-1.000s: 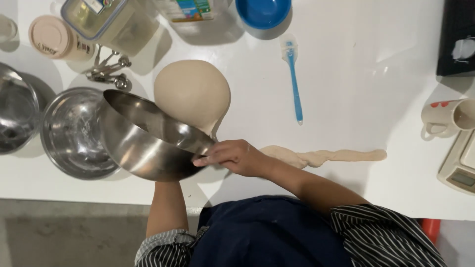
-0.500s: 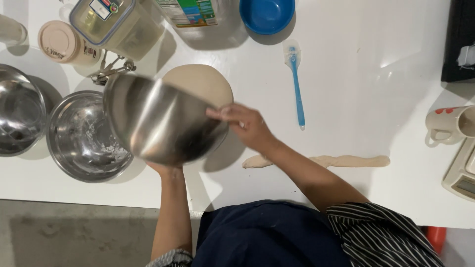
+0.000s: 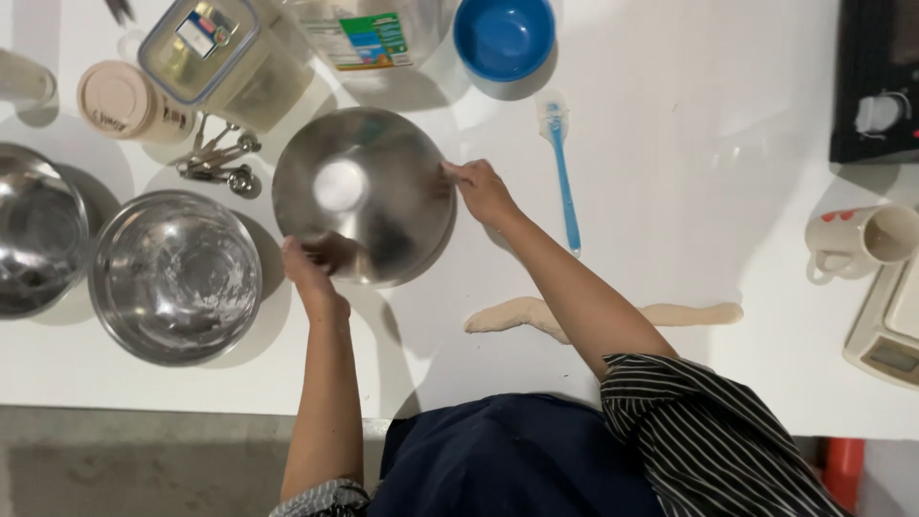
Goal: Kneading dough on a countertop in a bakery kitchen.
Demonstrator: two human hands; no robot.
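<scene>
Steel bowl (image 3: 364,191): it is turned upside down, base uppermost, and sits between the two hands over the white tabletop (image 3: 689,124). The left hand (image 3: 308,270) is clamped on the near rim, with the fingers curled under the edge. The right hand (image 3: 481,190) pinches the rim on the opposite side. From overhead it cannot be told whether the rim already rests on the tabletop or hangs just above it.

Step in hand, as judged: placing the inverted bowl mouth-down. The next move would call for a level rim and both grips let go evenly, so the bowl does not slide.

Count of items:
- Steel bowls: three. One is held. A second bowl (image 3: 175,276) stands upright just left of the left hand. A third bowl (image 3: 33,239) stands further left, at the frame edge.
- Blue bowl (image 3: 504,36): one, beyond the right hand.
- Blue spatula (image 3: 565,182): one, just right of the right hand.
- Dough strip (image 3: 507,314): one, lying under the right forearm.
- Measuring spoons (image 3: 220,163): one set, beyond the left hand.
- Mug (image 3: 862,241): one, well apart to the right.
</scene>
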